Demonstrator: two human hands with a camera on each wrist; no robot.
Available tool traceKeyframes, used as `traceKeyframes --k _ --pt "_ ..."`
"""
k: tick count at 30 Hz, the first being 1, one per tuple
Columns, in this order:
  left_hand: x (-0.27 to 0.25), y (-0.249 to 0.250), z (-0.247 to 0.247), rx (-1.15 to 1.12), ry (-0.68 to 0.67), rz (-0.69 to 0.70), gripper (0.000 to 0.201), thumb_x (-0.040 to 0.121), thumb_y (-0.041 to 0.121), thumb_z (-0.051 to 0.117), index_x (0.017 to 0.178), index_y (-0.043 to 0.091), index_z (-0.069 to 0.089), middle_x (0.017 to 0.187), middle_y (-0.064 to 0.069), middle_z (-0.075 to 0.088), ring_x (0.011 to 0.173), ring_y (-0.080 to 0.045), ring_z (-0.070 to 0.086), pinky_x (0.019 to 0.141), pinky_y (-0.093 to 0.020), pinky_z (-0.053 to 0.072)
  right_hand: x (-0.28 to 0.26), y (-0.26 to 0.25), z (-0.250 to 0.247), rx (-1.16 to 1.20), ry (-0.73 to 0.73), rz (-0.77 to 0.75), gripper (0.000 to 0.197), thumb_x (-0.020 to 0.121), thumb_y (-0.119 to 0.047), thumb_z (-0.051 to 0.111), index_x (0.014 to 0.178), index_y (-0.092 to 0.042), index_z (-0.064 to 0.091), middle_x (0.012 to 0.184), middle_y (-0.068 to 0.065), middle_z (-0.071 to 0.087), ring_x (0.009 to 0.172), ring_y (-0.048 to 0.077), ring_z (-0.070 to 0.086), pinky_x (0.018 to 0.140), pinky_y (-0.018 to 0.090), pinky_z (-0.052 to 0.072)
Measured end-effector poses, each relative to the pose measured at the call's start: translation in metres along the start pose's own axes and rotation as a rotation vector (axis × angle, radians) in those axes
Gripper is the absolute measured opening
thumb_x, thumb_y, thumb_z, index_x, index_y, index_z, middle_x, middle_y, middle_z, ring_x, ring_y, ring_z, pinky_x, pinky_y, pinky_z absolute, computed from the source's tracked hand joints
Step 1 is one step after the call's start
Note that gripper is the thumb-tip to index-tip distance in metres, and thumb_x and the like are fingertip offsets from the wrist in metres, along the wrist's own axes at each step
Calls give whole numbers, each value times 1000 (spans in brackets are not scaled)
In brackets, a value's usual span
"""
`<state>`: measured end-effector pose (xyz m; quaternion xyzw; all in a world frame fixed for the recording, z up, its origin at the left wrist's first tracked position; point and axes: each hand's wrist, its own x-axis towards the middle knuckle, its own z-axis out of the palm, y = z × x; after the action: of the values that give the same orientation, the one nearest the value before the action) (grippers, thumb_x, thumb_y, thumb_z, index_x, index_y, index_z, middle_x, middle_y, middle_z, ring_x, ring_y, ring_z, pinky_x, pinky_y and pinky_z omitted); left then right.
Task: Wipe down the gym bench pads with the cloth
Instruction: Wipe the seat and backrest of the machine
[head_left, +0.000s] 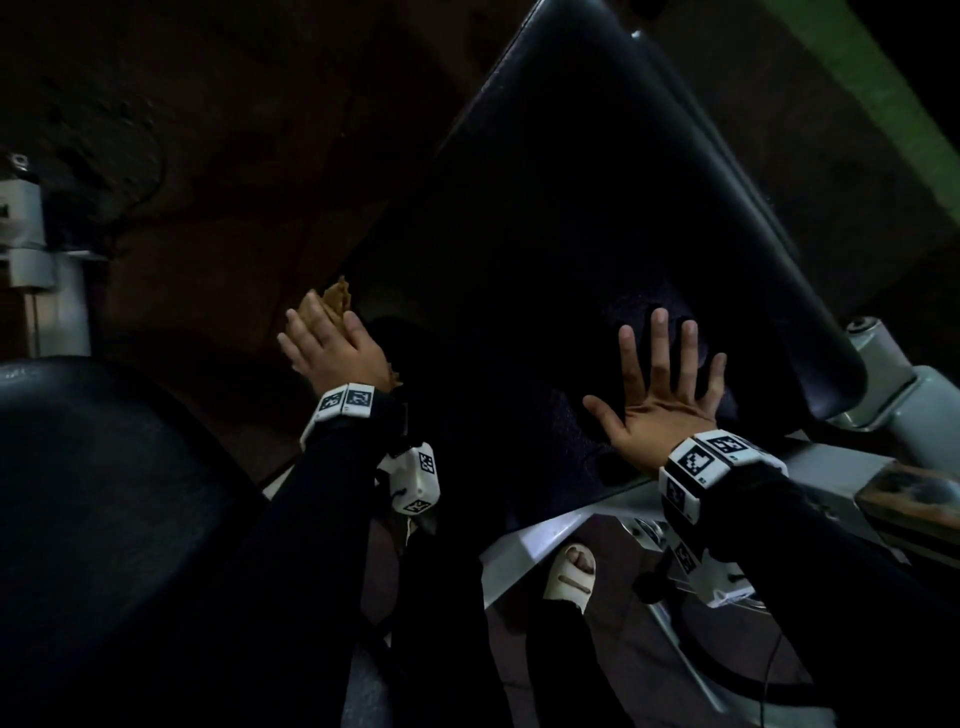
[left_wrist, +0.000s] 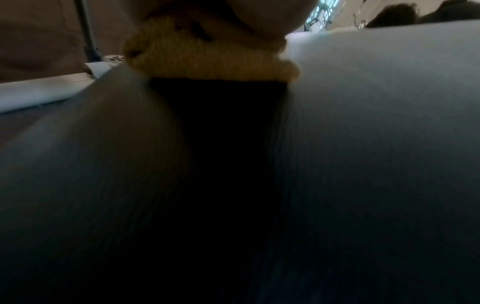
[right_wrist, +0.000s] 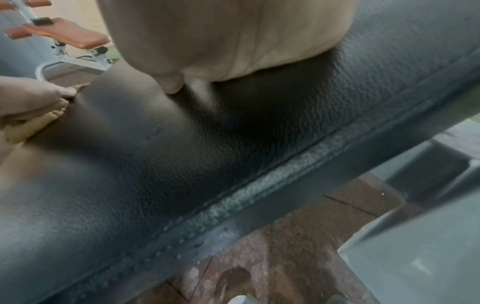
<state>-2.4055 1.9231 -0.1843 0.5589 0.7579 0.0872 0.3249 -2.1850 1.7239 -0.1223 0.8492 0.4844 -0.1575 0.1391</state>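
The long black bench pad runs from the upper middle down to my hands. A tan cloth lies bunched at the pad's left edge, and my left hand presses on it with fingers laid straight over it. In the left wrist view the cloth is crumpled under the hand against the pad. My right hand rests flat on the pad with fingers spread and holds nothing. The right wrist view shows its palm on the textured pad, with the left hand and cloth at far left.
A second black pad fills the lower left. The grey metal frame supports the bench at right, and a grey post stands at far left. My sandalled foot stands on the brown floor. A brown-padded bench stands farther off.
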Motion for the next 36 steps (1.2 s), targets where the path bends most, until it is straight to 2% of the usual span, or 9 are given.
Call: traceKeyframes --k 4,8,11,17,21,24,28,31,36 --pt "2 -3 -12 -48 -88 -41 64 100 40 38 153 18 9 161 -5 3 147 -26 -2 118 -48 6 -3 -2 -8 91 11 -15 89 81 -70 35 145 -35 -16 152 -6 -28 139 20 -29 104 45 -29" --pt "-1 -6 -16 -58 -107 -43 77 96 45 45 152 9 7 161 -7 2 147 -24 -2 118 -46 6 17 -15 -39 178 281 56 83 74 -49 68 139 -23 25 149 13 20 131 33 20 105 59 23" --pt "2 -5 -16 -15 -127 -14 75 97 43 44 152 9 8 161 -8 2 147 -26 -1 119 -46 6 56 -21 -69 281 324 182 92 74 -60 62 145 -23 18 156 14 8 140 37 9 111 54 13" --pt "9 -1 -15 -39 -21 -19 55 99 21 46 149 7 27 157 -10 22 145 -30 14 117 -40 15 129 -34 -111 362 -24 359 137 50 -88 53 143 -27 -27 150 12 -33 137 41 -25 107 63 -10" --pt "27 4 -17 -54 38 -5 44 94 7 47 137 -2 43 144 -19 43 135 -34 34 114 -36 20 131 -43 -118 331 -98 365 144 48 -87 56 138 -23 -36 145 18 -40 133 46 -30 103 67 -13" --pt "39 21 -17 -80 38 13 40 93 7 46 132 -4 45 135 -21 50 128 -35 41 108 -40 29 129 -43 -122 368 -86 369 144 47 -85 57 139 -23 -34 146 18 -38 133 46 -30 102 67 -13" --pt "47 58 -18 -184 -31 36 48 96 14 47 141 6 35 137 -20 47 124 -32 46 97 -33 37 138 -39 -123 363 -181 390 148 39 -90 53 136 -25 -38 147 17 -37 134 48 -26 105 69 -9" --pt "52 98 -16 -261 -77 118 41 96 20 48 135 10 40 125 -18 54 110 -30 56 80 -24 37 146 -31 -119 462 -341 372 153 29 -96 50 146 -27 -20 158 11 -9 143 41 -3 113 59 8" --pt "66 168 -3 -282 -124 422 34 88 3 54 122 1 55 125 -20 42 93 -21 50 80 -7 28 150 -30 -113 520 -434 395 151 26 -98 49 150 -27 0 153 9 28 137 34 30 113 47 23"
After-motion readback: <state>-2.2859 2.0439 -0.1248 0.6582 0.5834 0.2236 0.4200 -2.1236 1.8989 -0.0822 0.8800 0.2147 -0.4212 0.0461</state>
